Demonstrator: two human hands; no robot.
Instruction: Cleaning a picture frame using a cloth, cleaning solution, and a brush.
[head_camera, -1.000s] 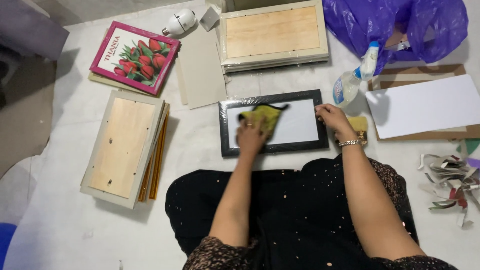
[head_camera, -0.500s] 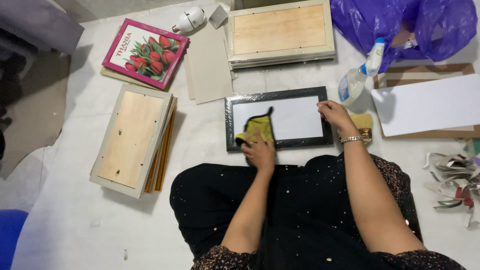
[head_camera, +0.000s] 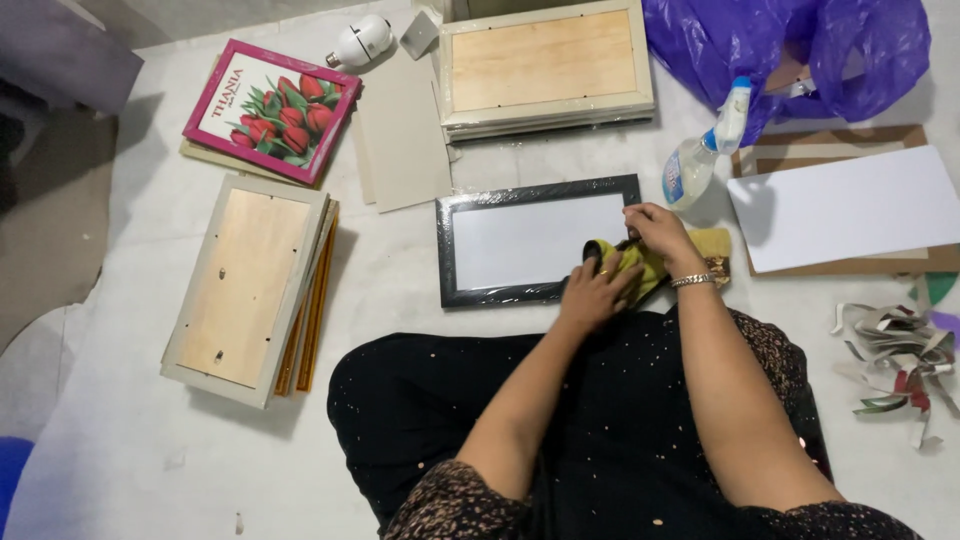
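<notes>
Left hand (head_camera: 598, 292) was clenched on the yellow cloth (head_camera: 640, 268) at the black frame (head_camera: 538, 240) corner, right hand (head_camera: 655, 232) pinching the rim just above it, so 1 hard push probably could've skidded it.

L hand (head_camera: 592, 293), R hand (head_camera: 655, 228): fingers curled.

You get bright, even light from overhead, and your view stays sharp throughout. Soft shadows fall beside the stacked frames (head_camera: 247, 285) near the floor's left edge. Mild glare streaks the black frame (head_camera: 537, 240) and its plastic wrap.
</notes>
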